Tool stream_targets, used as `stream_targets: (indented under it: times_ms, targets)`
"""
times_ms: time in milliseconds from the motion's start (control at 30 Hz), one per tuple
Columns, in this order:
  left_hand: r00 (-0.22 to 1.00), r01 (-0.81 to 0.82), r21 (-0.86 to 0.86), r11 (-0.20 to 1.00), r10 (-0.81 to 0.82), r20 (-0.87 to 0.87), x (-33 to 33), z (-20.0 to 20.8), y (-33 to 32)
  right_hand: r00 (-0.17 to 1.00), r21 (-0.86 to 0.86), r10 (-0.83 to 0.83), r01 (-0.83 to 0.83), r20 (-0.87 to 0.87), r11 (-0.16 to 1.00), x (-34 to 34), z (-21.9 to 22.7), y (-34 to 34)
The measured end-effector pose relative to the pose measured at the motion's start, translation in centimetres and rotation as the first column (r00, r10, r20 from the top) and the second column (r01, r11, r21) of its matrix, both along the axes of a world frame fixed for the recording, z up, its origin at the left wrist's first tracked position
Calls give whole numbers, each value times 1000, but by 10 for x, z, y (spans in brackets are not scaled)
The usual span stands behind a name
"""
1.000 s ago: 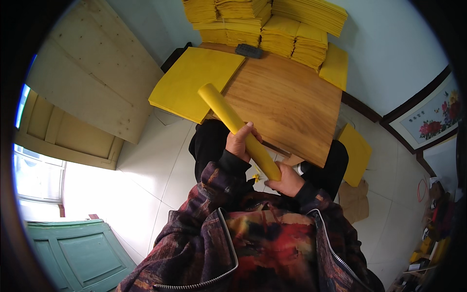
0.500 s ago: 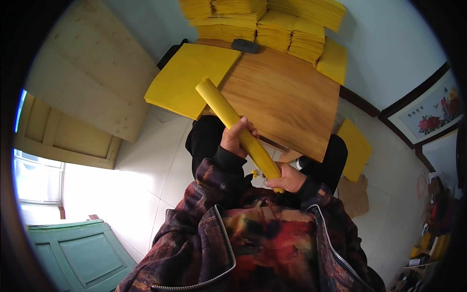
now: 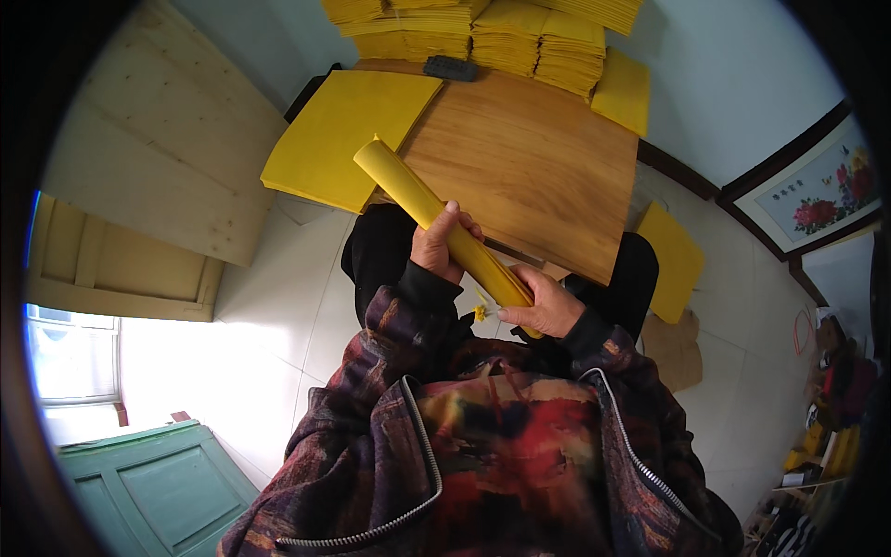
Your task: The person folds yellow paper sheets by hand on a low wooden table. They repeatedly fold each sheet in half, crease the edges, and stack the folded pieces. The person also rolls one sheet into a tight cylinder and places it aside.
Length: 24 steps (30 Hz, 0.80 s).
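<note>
A rolled tube of yellow paper [image 3: 403,182] slants across my lap, its far end raised over the near left edge of the table. My left hand [image 3: 443,243] wraps round its middle, thumb on top. Lower down, near the tube's close end, my right hand [image 3: 548,304] grips it with thumb and fingers. Something small and yellow [image 3: 481,311] with a clear, thin part shows beside the right thumb; its kind I cannot make out. Beyond the tube, a flat stack of yellow sheets [image 3: 348,135] lies on the table's left side.
The brown wooden table [image 3: 529,158] stands ahead of my knees. Tall piles of folded yellow paper [image 3: 506,37] line its back, with a dark grey block [image 3: 451,68] before them. Yellow sheets [image 3: 670,265] and brown cardboard [image 3: 672,348] lie on the floor at right.
My right hand has shifted its grip, its fingers lying more over the tube. Both hands still hold the roll. The whole view has tilted slightly, moving the table up and left.
</note>
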<state>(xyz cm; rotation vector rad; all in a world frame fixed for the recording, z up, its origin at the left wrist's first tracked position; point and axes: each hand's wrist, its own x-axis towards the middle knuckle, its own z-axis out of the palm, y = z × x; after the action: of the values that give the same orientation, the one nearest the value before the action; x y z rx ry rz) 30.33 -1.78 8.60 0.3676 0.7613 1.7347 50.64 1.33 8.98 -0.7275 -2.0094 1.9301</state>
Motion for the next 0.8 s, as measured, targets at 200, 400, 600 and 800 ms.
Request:
stream_targets:
  times_ms: [200, 400, 600, 800]
  targets:
    - [1000, 6, 28, 1000, -6, -17, 2, -4, 2, 986, 175, -83, 57, 145, 983, -7, 5, -3]
    - [997, 10, 22, 1000, -9, -71, 0, -8, 1, 997, 178, -78, 74, 19, 981, -6, 3, -4]
    - [988, 32, -37, 999, -37, -153, 0, -8, -2, 995, 150, -58, 44, 86, 988, -5, -1, 0]
    - [993, 43, -17, 999, -44, -113, 5, -3, -2, 986, 239, -74, 36, 149, 970, -2, 10, 2]
